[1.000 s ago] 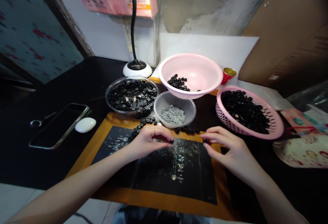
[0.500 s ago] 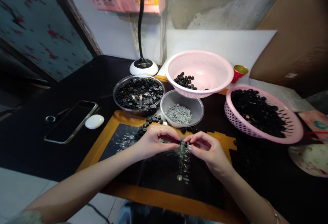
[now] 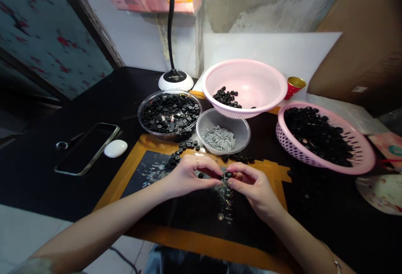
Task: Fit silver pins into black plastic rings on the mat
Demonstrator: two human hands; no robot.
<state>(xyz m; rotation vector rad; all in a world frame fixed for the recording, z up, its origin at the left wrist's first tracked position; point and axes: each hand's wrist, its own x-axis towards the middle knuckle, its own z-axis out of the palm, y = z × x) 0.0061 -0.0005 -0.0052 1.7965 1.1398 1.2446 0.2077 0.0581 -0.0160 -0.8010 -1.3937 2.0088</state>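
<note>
Small black part point(image 3: 228, 175) was located between the two hands, above the dark mat point(image 3: 194, 219) edged with orange-brown tape. Right hand point(image 3: 257, 184) was narrow, the part pinched between thumb and fingertips; a thin bracelet showed at that wrist. Left hand point(image 3: 185, 175), a ring on one finger, was also narrow, its thumb and fingertips just beside the part; whether it gripped a piece of its own could not be told. Loose black pieces point(image 3: 188, 144) lay on the mat beyond the left hand, with a further row beyond the fingertips. Small clear bowl point(image 3: 243, 134), holding short silvery metal pieces point(image 3: 219, 139), stood beyond the hands. To its left was a wider clear bowl point(image 3: 141, 119) with many black discs; behind it, a pink colander point(image 3: 260, 85) held a small heap of black pieces at its left side. Pink basket point(image 3: 364, 152), at right, contained a large heap of black pieces. At far left lay a phone point(image 3: 88, 148), a white oval object point(image 3: 115, 148) just beside it. White lamp base point(image 3: 176, 82) stood behind the wider clear bowl; red cup point(image 3: 293, 88), gold inside, was beside the colander.
</note>
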